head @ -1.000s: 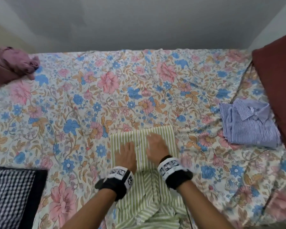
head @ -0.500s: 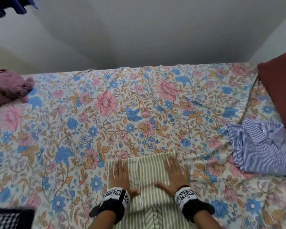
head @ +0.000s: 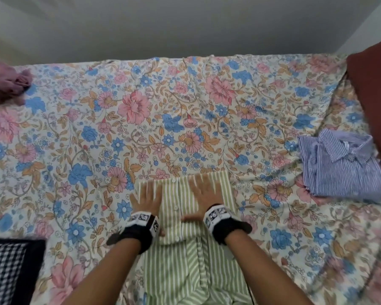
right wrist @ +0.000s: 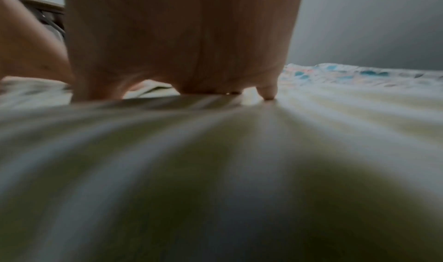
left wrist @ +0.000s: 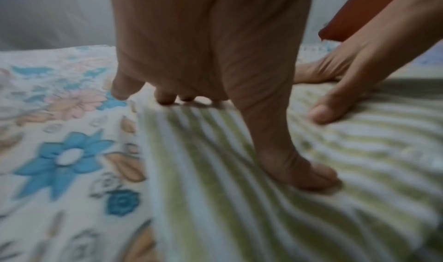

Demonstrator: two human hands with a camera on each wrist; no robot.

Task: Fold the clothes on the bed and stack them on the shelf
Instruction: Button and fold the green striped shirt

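A green-and-white striped shirt (head: pixel 180 208) lies partly folded on the floral bed sheet (head: pixel 163 119), near the bed's front edge. My left hand (head: pixel 145 198) presses flat on the folded part's left side, fingers spread. My right hand (head: pixel 204 194) presses flat on its right side, thumb stretched toward the button line. In the left wrist view the left hand (left wrist: pixel 203 88) rests with fingers and thumb on the striped cloth (left wrist: pixel 239 209), and the right hand's fingers (left wrist: pixel 335 95) press beside it. The right wrist view shows blurred striped cloth (right wrist: pixel 215 171) under the palm.
A folded blue striped shirt (head: pixel 339 166) lies at the right, beside a dark red pillow (head: pixel 374 102). A crumpled pink garment (head: pixel 5 84) sits at the far left. A black-and-white checked cloth (head: pixel 7 269) lies at the lower left. A grey wall runs behind the bed.
Both hands have slid apart across the folded striped shirt, from close together at its middle to its left and right sides. The head view has shifted.
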